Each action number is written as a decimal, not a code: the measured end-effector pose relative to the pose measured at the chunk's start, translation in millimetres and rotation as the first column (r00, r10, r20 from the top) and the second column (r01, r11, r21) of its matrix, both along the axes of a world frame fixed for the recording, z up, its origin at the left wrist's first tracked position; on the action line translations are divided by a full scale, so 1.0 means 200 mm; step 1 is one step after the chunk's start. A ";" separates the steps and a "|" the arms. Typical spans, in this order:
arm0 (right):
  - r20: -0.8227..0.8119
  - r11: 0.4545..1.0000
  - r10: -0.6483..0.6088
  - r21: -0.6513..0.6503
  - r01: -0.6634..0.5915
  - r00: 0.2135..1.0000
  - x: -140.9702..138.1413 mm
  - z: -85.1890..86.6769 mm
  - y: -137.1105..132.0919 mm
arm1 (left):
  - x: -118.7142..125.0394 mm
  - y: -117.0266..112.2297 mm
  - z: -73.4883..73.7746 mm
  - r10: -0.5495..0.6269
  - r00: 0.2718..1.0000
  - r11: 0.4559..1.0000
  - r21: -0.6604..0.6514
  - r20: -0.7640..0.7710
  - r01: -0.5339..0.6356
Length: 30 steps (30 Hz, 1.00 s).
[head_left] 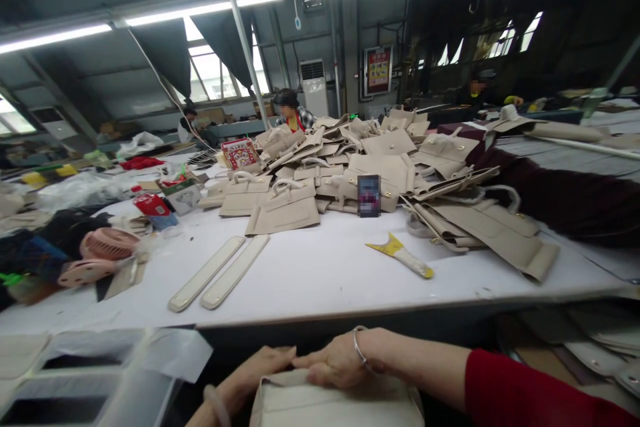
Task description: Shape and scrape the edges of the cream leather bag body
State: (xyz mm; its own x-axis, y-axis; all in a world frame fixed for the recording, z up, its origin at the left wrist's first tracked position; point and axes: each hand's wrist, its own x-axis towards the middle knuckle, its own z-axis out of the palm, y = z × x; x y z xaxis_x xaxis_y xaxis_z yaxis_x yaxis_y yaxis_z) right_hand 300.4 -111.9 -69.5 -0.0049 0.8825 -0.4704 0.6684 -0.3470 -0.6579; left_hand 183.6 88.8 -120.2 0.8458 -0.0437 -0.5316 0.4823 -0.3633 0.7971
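At the bottom of the head view is a cream leather handbag (340,407), its lower part cut off by the frame. My right hand (333,360) grips its upper edge, thumb on the near face and fingers bent over the back. From the left, my left hand (265,367) reaches behind the bag's top left corner; its fingertips meet the right hand's and are partly hidden. Beyond them on the white table (310,280) lie two long cream straps (220,273) side by side. A yellow-and-white tool (400,255), perhaps taped scissors, lies further right.
Many beige handbags (285,207) are heaped across the table. A phone-like screen (369,196) leans against them. At left are a pink fan (100,253) and a red bottle (153,207). Trays (85,373) stand lower left; stacked leather panels (590,340) lie lower right. Several people work further back.
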 end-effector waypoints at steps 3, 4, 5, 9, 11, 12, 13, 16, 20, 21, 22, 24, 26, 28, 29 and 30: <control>-0.003 0.998 -0.041 -0.040 0.041 0.999 0.06 0.01 -0.14 | 0.01 0.05 0.11 -0.077 0.997 0.997 0.032 0.026 0.076; 0.000 0.997 -0.056 -0.051 0.056 0.998 0.08 0.01 -0.19 | 0.00 0.05 0.15 -0.130 0.991 0.991 0.026 0.021 0.129; 0.005 0.995 -0.073 -0.060 0.073 0.997 0.10 0.01 -0.23 | -0.01 0.05 0.18 -0.180 0.984 0.984 0.014 0.011 0.180; 0.001 0.990 -0.128 -0.051 0.128 0.992 0.16 0.01 -0.36 | -0.01 0.02 0.26 -0.252 0.968 0.968 -0.022 -0.003 0.252; -0.016 0.990 -0.137 -0.034 0.136 0.990 0.17 0.01 -0.39 | 0.02 0.01 0.28 -0.282 0.959 0.959 -0.013 -0.008 0.282; -0.017 0.990 -0.139 -0.028 0.139 0.990 0.17 0.01 -0.39 | 0.03 0.01 0.28 -0.293 0.956 0.956 0.006 -0.008 0.293; -0.011 0.990 -0.142 -0.026 0.142 0.990 0.17 0.01 -0.39 | 0.04 0.02 0.28 -0.302 0.953 0.953 0.031 -0.010 0.302; 0.024 0.988 -0.152 -0.014 0.153 0.988 0.17 0.01 -0.37 | 0.05 0.03 0.26 -0.305 0.952 0.946 0.108 -0.020 0.306; 0.080 0.990 -0.139 0.013 0.139 0.987 0.14 -0.01 -0.31 | 0.05 0.04 0.23 -0.310 0.951 0.924 0.233 -0.008 0.304; 0.092 0.990 -0.141 0.023 0.139 0.986 0.13 -0.02 -0.28 | 0.05 0.03 0.23 -0.317 0.948 0.912 0.271 -0.005 0.307; 0.100 0.989 -0.149 0.037 0.146 0.984 0.11 -0.03 -0.26 | 0.06 0.02 0.23 -0.326 0.945 0.900 0.305 -0.005 0.312; 0.088 0.974 -0.217 0.089 0.210 0.972 0.07 -0.05 -0.19 | 0.07 -0.01 0.24 -0.343 0.939 0.877 0.360 0.003 0.319; 0.003 0.921 -0.357 0.168 0.352 0.934 0.03 -0.07 -0.13 | 0.08 -0.05 0.25 -0.341 0.939 0.860 0.419 0.045 0.292; -0.113 0.823 -0.501 0.244 0.513 0.858 0.01 -0.09 -0.10 | 0.07 -0.09 0.27 -0.318 0.938 0.846 0.489 0.140 0.214; -0.167 0.762 -0.560 0.280 0.583 0.812 0.01 -0.09 -0.10 | 0.06 -0.12 0.28 -0.304 0.931 0.838 0.521 0.204 0.160; -0.211 0.696 -0.612 0.316 0.645 0.763 0.01 -0.10 -0.13 | 0.03 -0.15 0.29 -0.293 0.917 0.833 0.543 0.272 0.105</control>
State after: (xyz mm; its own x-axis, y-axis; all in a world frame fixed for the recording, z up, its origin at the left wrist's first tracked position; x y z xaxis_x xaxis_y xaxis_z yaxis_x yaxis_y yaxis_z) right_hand 302.1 -137.5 -89.4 0.5877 0.7941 -0.1550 0.3168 -0.4021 -0.8590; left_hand 189.6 58.4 -61.2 0.9757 -0.0349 -0.2162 0.0965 -0.8178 0.5674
